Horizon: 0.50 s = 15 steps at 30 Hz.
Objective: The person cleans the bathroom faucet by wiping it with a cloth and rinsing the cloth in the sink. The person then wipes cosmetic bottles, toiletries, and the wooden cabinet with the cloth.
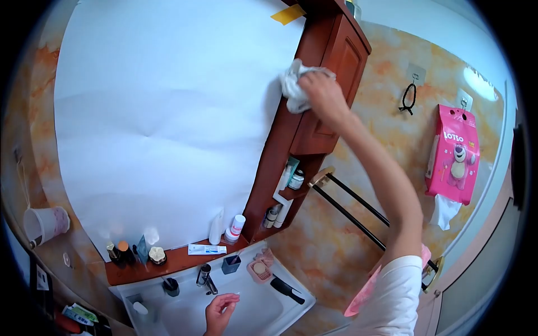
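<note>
My right hand (324,92) is closed on a crumpled white cloth (295,87), which touches the brown wooden frame (278,137) between the white sheet and the cabinet door (332,73). Below, my left hand (221,313) hangs over the sink basin (258,311), its fingers curled a little and apart, with nothing in it. The faucet (205,277) stands just behind it. A large white sheet (162,123) covers the area left of the cabinet, with yellow tape (288,14) at its top right corner.
Bottles (237,225), a tube (207,249) and jars (157,256) line the wooden ledge. A dark cup (230,264), a pink soap dish (259,270) and a black comb (287,290) lie on the sink. Right are a towel rack (348,211) and a pink tissue pack (453,154).
</note>
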Each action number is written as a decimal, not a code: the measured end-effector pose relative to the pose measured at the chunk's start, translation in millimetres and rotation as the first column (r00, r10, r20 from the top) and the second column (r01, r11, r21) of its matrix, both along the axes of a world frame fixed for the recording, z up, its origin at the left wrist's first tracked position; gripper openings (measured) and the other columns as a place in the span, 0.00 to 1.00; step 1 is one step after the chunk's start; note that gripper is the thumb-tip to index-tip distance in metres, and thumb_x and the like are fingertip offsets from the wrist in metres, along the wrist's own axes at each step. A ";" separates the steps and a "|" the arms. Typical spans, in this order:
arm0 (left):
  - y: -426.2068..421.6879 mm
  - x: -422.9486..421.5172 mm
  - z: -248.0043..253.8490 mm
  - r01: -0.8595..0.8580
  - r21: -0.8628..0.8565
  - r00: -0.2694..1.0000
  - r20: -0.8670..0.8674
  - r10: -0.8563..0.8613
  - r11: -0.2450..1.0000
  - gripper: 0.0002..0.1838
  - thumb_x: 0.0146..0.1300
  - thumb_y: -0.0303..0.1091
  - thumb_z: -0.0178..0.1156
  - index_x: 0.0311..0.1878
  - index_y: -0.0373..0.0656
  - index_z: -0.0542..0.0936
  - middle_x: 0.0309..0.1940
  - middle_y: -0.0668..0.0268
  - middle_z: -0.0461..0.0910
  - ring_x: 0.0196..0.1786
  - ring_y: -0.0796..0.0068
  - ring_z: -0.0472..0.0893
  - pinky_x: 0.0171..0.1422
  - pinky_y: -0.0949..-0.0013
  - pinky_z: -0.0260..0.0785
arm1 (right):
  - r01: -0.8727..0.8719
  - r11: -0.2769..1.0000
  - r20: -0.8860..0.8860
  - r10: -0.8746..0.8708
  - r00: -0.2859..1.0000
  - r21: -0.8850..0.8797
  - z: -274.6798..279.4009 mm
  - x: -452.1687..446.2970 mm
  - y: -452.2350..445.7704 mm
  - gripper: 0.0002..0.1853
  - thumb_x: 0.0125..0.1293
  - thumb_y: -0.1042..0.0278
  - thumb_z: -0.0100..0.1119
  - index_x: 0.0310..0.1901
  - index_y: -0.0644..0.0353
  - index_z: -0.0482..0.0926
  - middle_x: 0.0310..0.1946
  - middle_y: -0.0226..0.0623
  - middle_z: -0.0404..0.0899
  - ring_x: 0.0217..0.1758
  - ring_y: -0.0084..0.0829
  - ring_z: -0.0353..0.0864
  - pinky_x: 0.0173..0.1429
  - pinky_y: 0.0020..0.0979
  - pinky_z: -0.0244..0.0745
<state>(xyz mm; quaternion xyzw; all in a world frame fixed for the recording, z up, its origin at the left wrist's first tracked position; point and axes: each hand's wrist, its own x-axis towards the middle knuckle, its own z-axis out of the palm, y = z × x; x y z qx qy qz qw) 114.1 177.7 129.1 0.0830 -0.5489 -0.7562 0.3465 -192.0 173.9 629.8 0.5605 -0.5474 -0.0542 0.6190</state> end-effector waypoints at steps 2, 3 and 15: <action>-2.7 -2.3 -6.9 -0.003 -0.009 1.000 -0.003 0.003 1.000 0.12 0.65 0.21 0.54 0.51 0.36 0.75 0.47 0.64 0.79 0.51 0.76 0.78 0.57 0.74 0.68 | 0.023 0.999 -0.129 -0.028 0.991 -0.039 46.5 -13.4 -9.5 0.06 0.55 0.73 0.52 0.35 0.57 0.75 0.38 0.40 0.77 0.46 0.40 0.77 0.53 0.40 0.71; -4.5 -4.0 -11.6 -0.004 -0.006 1.000 -0.005 0.004 1.000 0.12 0.65 0.21 0.54 0.51 0.36 0.75 0.47 0.64 0.79 0.51 0.76 0.78 0.56 0.75 0.68 | 0.021 0.996 -0.202 -0.038 0.979 -0.086 70.0 -11.8 -10.0 0.06 0.55 0.72 0.53 0.35 0.57 0.75 0.38 0.40 0.78 0.47 0.39 0.77 0.52 0.38 0.71; -17.9 -8.4 -19.3 0.047 0.047 0.992 0.112 -0.052 0.998 0.11 0.66 0.24 0.55 0.51 0.37 0.75 0.43 0.66 0.81 0.46 0.77 0.79 0.53 0.76 0.69 | -0.574 0.661 0.069 0.682 0.728 -0.483 96.1 -69.5 -12.2 0.23 0.60 0.72 0.58 0.58 0.60 0.70 0.50 0.48 0.76 0.55 0.48 0.75 0.56 0.37 0.71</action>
